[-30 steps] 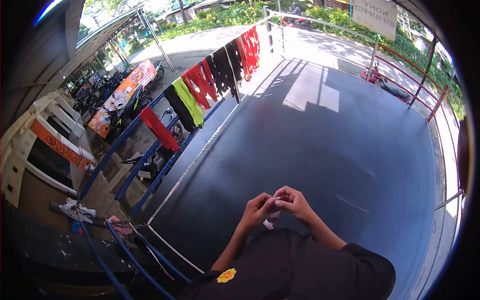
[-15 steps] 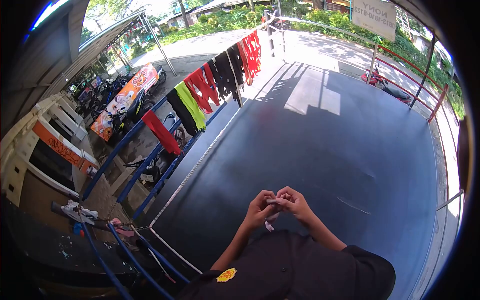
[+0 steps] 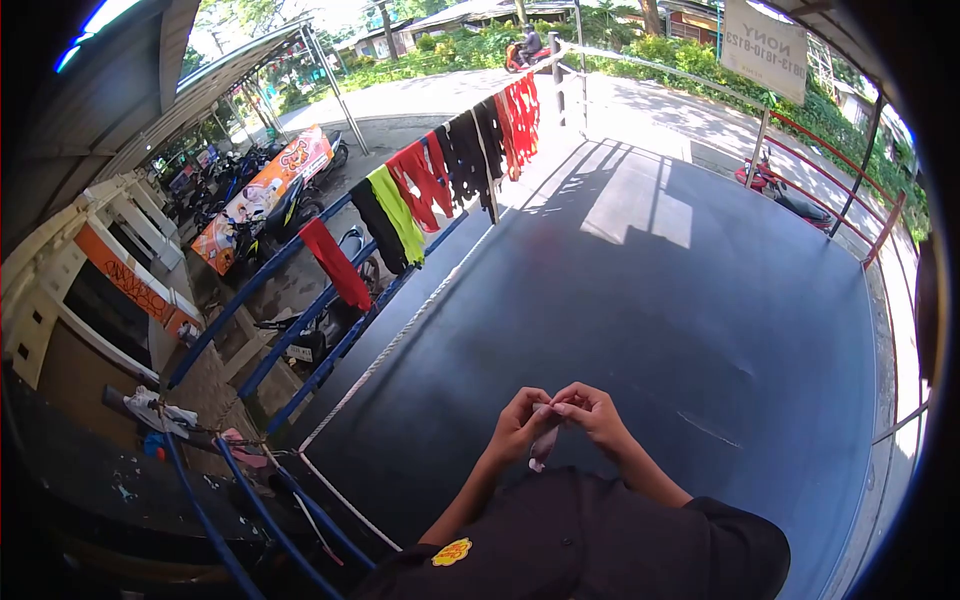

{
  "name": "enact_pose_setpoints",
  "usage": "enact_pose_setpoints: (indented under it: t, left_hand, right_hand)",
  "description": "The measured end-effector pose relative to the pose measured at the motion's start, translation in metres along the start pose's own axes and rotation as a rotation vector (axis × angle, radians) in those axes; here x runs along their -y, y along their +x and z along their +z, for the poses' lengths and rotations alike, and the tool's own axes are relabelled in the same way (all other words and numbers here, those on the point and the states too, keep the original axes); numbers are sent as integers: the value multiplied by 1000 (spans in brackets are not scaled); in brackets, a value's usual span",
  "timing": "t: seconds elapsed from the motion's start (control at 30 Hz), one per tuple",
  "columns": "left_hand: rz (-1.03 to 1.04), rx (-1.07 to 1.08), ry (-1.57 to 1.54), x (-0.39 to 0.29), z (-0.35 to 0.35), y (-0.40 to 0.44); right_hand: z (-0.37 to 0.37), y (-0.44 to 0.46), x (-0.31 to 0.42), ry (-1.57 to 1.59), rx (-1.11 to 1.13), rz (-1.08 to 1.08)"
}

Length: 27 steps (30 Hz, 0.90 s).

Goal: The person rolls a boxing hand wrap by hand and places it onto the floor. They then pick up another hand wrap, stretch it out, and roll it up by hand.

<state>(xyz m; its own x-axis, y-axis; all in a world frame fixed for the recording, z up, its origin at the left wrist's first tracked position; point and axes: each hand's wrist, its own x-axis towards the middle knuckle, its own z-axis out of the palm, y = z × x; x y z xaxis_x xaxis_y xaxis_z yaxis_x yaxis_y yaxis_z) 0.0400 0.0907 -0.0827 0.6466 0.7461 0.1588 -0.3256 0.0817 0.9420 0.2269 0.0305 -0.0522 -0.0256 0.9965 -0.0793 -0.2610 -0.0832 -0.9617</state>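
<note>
My left hand (image 3: 519,422) and my right hand (image 3: 592,412) meet in front of my chest. Between their pinched fingertips they hold a pale, pinkish strip of cloth (image 3: 542,450), whose loose end dangles below toward my dark shirt (image 3: 590,530). The fingers cover the upper part of the strip. Beneath both hands spreads the dark mat of a boxing ring (image 3: 600,320).
A white rope (image 3: 400,338) and blue ropes (image 3: 330,293) run along the left side. Red, black and yellow-green cloths (image 3: 395,215) hang over them. Parked motorcycles stand outside. Red rails (image 3: 830,145) edge the far right; a rider on a red motorcycle (image 3: 527,52) is on the road.
Both hands still pinch the strip; more of it now hangs below the fingers. The view has shifted slightly, and a motorcycle rider shows more clearly on the road.
</note>
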Motion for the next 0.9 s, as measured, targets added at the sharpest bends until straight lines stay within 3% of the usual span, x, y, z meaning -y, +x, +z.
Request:
enact_pose_setpoints:
  t: [0.27, 0.4, 0.5, 0.73, 0.9]
  left_hand:
    - [-14, -69, 168, 5, 6, -4]
    - [2, -87, 15, 7, 12, -4]
    - [-105, -26, 15, 8, 13, -5]
    - [-134, -68, 78, 2, 13, -4]
    - [-69, -95, 177, 0, 18, -7]
  right_hand:
    - [-2, -8, 3, 28, -28, 123]
    - [-2, -11, -3, 68, -95, 61]
    - [-2, -13, -4, 76, -129, 16]
    - [-2, -13, -11, 28, -27, -116]
    - [1, -15, -2, 7, -57, -84]
